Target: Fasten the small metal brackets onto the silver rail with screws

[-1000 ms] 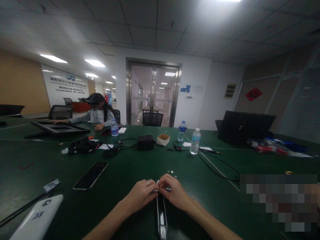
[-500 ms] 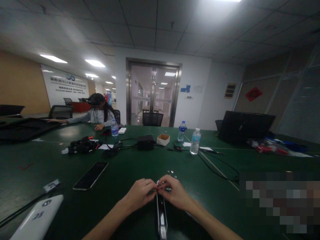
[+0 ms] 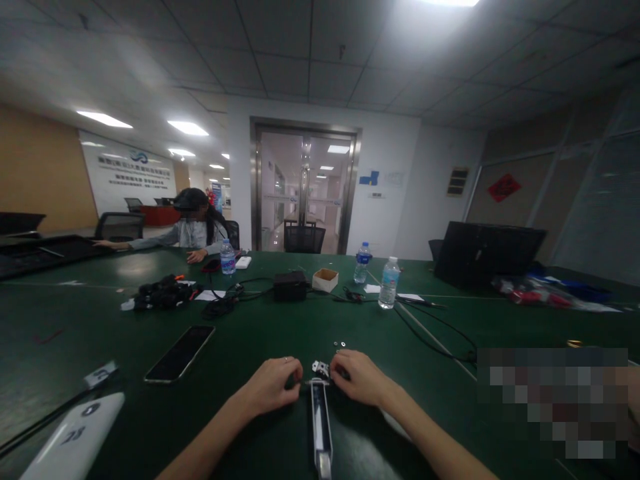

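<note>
A long, narrow silver metal frame (image 3: 320, 423) with a dark inside lies lengthwise on the green table between my hands. Across its far end runs a thin pin (image 3: 316, 382). Just beyond sits a small shiny metal bracket (image 3: 320, 367). To the left, my left hand (image 3: 273, 385) has its thumb and forefinger apart, with a gap between them and nothing visible inside. My right hand (image 3: 363, 377) is curled beside the bracket, fingertips pressed together; whatever they hold is hidden. Small washers (image 3: 343, 344) lie past my right hand.
A phone (image 3: 180, 353) and a white device marked 28 (image 3: 75, 437) lie at left. Farther off are a black adapter (image 3: 290, 286), a small open box (image 3: 325, 280), bottles (image 3: 389, 283) and cables. A person (image 3: 195, 223) sits across the table; a blurred patch covers the right side.
My hands, earlier together over the frame's far end, have parted to either side, uncovering the bracket and pin. The person opposite has shifted the black panel leftward.
</note>
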`<state>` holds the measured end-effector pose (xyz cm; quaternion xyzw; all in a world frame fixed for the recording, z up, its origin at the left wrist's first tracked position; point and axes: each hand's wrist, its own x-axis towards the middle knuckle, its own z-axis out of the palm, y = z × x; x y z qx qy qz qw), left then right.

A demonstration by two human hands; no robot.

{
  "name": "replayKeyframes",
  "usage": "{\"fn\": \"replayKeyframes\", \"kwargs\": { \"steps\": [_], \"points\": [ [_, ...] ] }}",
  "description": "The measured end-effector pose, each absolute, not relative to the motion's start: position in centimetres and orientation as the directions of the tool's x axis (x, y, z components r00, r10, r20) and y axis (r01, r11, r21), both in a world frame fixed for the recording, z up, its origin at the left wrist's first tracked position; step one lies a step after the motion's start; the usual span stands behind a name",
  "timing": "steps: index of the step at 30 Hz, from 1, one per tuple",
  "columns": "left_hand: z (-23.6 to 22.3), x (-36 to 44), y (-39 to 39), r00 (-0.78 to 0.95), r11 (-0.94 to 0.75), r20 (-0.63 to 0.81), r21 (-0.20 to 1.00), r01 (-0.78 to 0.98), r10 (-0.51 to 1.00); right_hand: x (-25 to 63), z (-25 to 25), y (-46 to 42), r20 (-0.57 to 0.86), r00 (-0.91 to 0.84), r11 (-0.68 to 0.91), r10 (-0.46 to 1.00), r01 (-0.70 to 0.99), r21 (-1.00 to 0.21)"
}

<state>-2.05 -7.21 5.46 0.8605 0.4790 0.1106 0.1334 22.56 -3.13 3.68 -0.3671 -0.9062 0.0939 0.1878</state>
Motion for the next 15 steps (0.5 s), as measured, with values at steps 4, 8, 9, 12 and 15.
{"fn": "replayKeyframes", "kwargs": {
  "steps": [4, 8, 9, 12, 15],
  "points": [
    [5.33, -1.86, -7.29, 0.517, -0.501, 0.062, 0.367, 0.784, 0.854, 22.68, 3.66, -3.15, 0.205, -0.697, 0.721, 0.687, 0.62, -0.31],
    [5.44, -1.8, -7.45, 0.513, -0.486, 0.041, 0.395, 0.78, 0.857, 22.27, 4.19, -3.78, 0.175, -0.708, 0.72, 0.684, 0.618, -0.315],
    [5.47, -1.81, -7.47, 0.513, -0.483, 0.035, 0.397, 0.78, 0.858, 22.21, 4.3, -3.89, 0.17, -0.71, 0.72, 0.683, 0.617, -0.317],
    [5.38, -1.87, -7.37, 0.508, -0.477, 0.027, 0.39, 0.788, 0.861, 22.21, 4.32, -3.93, 0.173, -0.719, 0.729, 0.673, 0.606, -0.32],
    [5.05, -1.95, -7.11, 0.509, -0.486, 0.046, 0.381, 0.786, 0.86, 22.33, 4.02, -3.7, 0.181, -0.723, 0.734, 0.667, 0.596, -0.326]
  ]
}}
